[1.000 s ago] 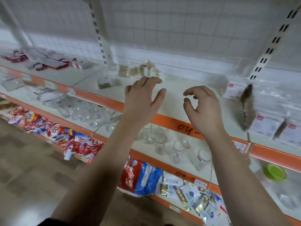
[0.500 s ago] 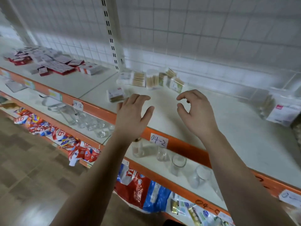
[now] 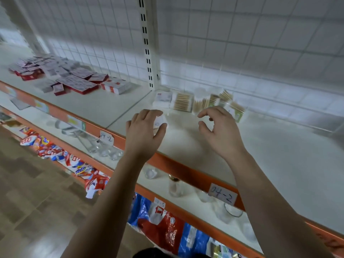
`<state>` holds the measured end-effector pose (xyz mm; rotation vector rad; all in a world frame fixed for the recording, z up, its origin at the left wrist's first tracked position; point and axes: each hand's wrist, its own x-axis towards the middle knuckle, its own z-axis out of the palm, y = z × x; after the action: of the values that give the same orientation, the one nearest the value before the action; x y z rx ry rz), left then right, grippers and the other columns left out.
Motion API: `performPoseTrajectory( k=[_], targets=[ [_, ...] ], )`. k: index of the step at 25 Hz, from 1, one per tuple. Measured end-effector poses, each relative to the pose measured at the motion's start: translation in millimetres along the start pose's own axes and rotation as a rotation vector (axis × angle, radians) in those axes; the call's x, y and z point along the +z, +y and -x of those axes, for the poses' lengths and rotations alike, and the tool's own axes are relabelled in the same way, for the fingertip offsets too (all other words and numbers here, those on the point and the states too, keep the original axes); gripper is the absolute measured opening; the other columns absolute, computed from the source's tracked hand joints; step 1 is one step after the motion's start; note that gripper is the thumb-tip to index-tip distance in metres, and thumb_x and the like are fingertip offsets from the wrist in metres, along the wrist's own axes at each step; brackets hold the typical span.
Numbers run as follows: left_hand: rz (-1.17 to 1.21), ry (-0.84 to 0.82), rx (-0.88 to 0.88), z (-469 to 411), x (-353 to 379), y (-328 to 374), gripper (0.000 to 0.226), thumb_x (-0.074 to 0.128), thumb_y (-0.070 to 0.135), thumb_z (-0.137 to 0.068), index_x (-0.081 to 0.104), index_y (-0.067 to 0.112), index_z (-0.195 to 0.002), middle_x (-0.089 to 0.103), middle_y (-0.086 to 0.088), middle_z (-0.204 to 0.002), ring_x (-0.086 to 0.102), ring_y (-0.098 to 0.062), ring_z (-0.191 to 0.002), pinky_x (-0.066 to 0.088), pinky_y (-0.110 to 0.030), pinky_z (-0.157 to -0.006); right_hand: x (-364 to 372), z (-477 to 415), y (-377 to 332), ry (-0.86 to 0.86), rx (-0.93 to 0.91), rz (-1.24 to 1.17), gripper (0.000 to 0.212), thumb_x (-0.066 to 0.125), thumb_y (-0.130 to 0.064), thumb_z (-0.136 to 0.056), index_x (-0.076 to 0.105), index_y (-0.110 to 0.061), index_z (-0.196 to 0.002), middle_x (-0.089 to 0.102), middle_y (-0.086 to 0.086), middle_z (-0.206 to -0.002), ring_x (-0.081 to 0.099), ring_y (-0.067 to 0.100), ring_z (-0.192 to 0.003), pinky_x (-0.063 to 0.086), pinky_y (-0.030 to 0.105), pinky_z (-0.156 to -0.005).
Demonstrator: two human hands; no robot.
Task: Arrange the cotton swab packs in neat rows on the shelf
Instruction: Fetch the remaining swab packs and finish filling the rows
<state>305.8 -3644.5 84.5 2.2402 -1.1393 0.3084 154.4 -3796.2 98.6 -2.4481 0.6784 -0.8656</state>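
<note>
1. Far left, on the neighbouring bay, red-and-white boxes (image 3: 78, 81) lie in a loose heap. They are not my job, so I leave them alone.
2. Left of centre, one stray pack (image 3: 160, 121) lies on the shelf (image 3: 270, 155), forward of the others and apart from them. My left hand (image 3: 144, 132) is right over it, fingers loosely spread and thumb out by its near edge. It holds nothing that I can see. Whether the fingertips touch the pack I cannot tell.
3. Behind it, against the wire back and just right of the upright post (image 3: 147, 43), the cotton swab packs (image 3: 183, 101) stand in a ragged line. The left ones sit fairly square, while those to the right lean and turn.
4. My right hand (image 3: 220, 133) hovers empty, thumb and forefinger set in a wide curl, just in front of the tilted end pack (image 3: 237, 113).
5. I judge the step in hand to be gathering the stray. I would pinch it by its short sides, lift rather than drag it, and set it flush with the leftmost pack.
6. The right hand could steady the leaning packs meanwhile, since a nudge there might well topple the line.
</note>
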Motion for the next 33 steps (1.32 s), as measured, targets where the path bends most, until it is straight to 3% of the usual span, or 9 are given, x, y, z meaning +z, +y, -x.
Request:
performPoseTrajectory(
  k=[5, 9, 13, 16, 20, 23, 27, 30, 33],
  targets=[
    [0.044, -0.094, 0.059, -34, 9, -48, 0.037, 0.058, 0.035, -0.087, 0.057, 0.022, -0.123, 0.058, 0.000, -0.121, 0.052, -0.025, -0.111, 0.036, -0.039, -0.091, 41, -35, -20, 0.096, 0.049, -0.005, 0.016, 0.058, -0.017, -0.085, 0.064, -0.021, -0.100, 0.057, -0.007, -0.105, 0.053, 0.012, -0.097, 0.042, 0.024, -0.074],
    [0.117, -0.196, 0.136, -55, 18, -69, 0.044, 0.054, 0.043, -0.082, 0.058, 0.022, -0.121, 0.058, -0.001, -0.119, 0.054, -0.025, -0.108, 0.044, -0.041, -0.091, 66, -48, -18, 0.185, 0.087, 0.015, 0.016, 0.059, -0.012, -0.084, 0.064, -0.020, -0.096, 0.058, -0.008, -0.100, 0.055, 0.014, -0.094, 0.046, 0.027, -0.074],
    [0.286, -0.406, 0.177, -80, 23, -76, 0.043, 0.065, 0.032, -0.086, 0.054, 0.022, -0.127, 0.055, -0.004, -0.120, 0.055, -0.022, -0.106, 0.039, -0.024, -0.085, 80, -42, -4, 0.207, 0.124, 0.061, 0.017, 0.058, -0.007, -0.084, 0.065, -0.019, -0.095, 0.059, -0.007, -0.100, 0.055, 0.013, -0.095, 0.048, 0.028, -0.075],
    [0.347, -0.623, 0.158, -92, 26, -76, 0.053, 0.067, 0.025, -0.087, 0.045, 0.029, -0.135, 0.053, -0.004, -0.123, 0.053, -0.015, -0.107, 0.036, -0.020, -0.085, 82, -37, 1, 0.200, 0.105, 0.072, 0.018, 0.058, -0.005, -0.084, 0.066, -0.017, -0.095, 0.061, -0.005, -0.100, 0.055, 0.014, -0.095, 0.046, 0.025, -0.075],
    [0.459, -0.703, 0.131, -99, 30, -76, 0.060, 0.066, 0.015, -0.087, 0.041, 0.033, -0.139, 0.051, -0.003, -0.117, 0.053, -0.003, -0.088, 0.039, -0.002, -0.069, 83, -41, 0, 0.206, 0.089, 0.092, 0.020, 0.059, -0.002, -0.082, 0.066, -0.016, -0.095, 0.061, -0.004, -0.099, 0.055, 0.013, -0.094, 0.042, 0.019, -0.076],
    [0.551, -0.695, 0.142, -102, 29, -80, 0.069, 0.071, 0.012, -0.083, 0.038, 0.036, -0.139, 0.051, -0.002, -0.119, 0.053, -0.009, -0.099, 0.040, -0.002, -0.074, 81, -54, -7, 0.242, 0.052, 0.080, 0.019, 0.059, -0.002, -0.082, 0.066, -0.013, -0.095, 0.061, -0.003, -0.097, 0.056, 0.012, -0.093, 0.044, 0.019, -0.079],
    [0.691, -0.554, 0.109, -107, 23, -94, 0.068, 0.075, 0.010, -0.078, 0.044, 0.039, -0.132, 0.048, 0.000, -0.110, 0.052, -0.011, -0.097, 0.044, -0.021, -0.086, 82, -83, -19, 0.233, -0.022, 0.107, 0.016, 0.060, -0.003, -0.083, 0.066, -0.010, -0.095, 0.060, 0.001, -0.097, 0.056, 0.013, -0.090, 0.042, 0.018, -0.082],
    [0.664, -0.272, 0.104, -112, 18, -111, 0.046, 0.077, 0.011, -0.074, 0.056, 0.035, -0.108, 0.049, 0.000, -0.103, 0.051, -0.003, -0.077, 0.039, -0.010, -0.073, 90, -111, -24, 0.165, -0.041, 0.155, 0.018, 0.058, -0.005, -0.084, 0.067, -0.011, -0.099, 0.061, 0.002, -0.101, 0.057, 0.019, -0.097, 0.041, 0.022, -0.086],
    [0.669, -0.107, 0.115, -119, 16, -127, 0.031, 0.075, 0.008, -0.077, 0.059, 0.025, -0.097, 0.053, 0.000, -0.101, 0.053, 0.000, -0.078, 0.037, -0.006, -0.069, 104, -139, -27, -0.005, -0.026, 0.234, 0.025, 0.055, -0.007, -0.088, 0.067, -0.013, -0.109, 0.061, 0.003, -0.113, 0.055, 0.023, -0.107, 0.045, 0.032, -0.089]
  ],
)
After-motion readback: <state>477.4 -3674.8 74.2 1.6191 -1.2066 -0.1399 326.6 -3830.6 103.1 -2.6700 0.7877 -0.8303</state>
